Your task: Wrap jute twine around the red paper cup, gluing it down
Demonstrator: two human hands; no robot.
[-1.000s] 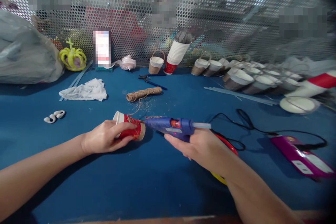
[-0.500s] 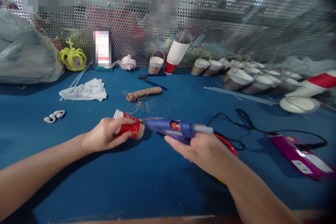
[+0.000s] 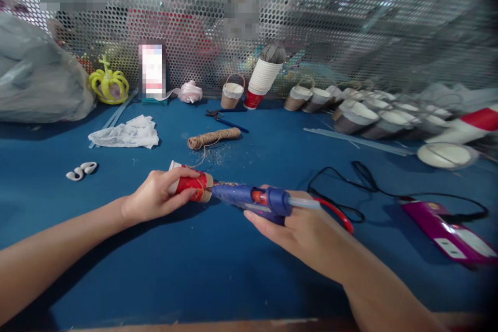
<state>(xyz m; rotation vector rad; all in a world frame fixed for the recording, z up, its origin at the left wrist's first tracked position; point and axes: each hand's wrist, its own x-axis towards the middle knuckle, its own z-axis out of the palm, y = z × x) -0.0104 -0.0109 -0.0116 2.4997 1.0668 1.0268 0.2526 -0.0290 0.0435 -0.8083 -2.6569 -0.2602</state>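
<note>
On its side over the blue table lies a red and white paper cup (image 3: pixel 193 184), with brown twine wound around its right end. My left hand (image 3: pixel 158 193) is closed around the cup, thumb and fingers on its red wall. My right hand (image 3: pixel 301 228) grips a blue hot glue gun (image 3: pixel 249 198), with a clear glue stick (image 3: pixel 305 203) poking out of its back. The gun's nozzle is at the twine-wrapped end of the cup; whether it touches I cannot tell. A strand of twine runs from the cup to a twine bundle (image 3: pixel 213 137) beyond it.
Dark pliers (image 3: pixel 225 116) lie past the twine. A white cloth (image 3: pixel 126 132) and white finger guards or clips (image 3: pixel 81 170) are at left. Stacked cups (image 3: pixel 265 78) lean on the mesh wall. Several twine-wrapped baskets (image 3: pixel 358 116) and a purple box with cord (image 3: pixel 443 228) occupy the right.
The glue gun's nozzle has dropped slightly, nearer the lower part of the cup's wrapped end. The cup has turned a little in my left hand.
</note>
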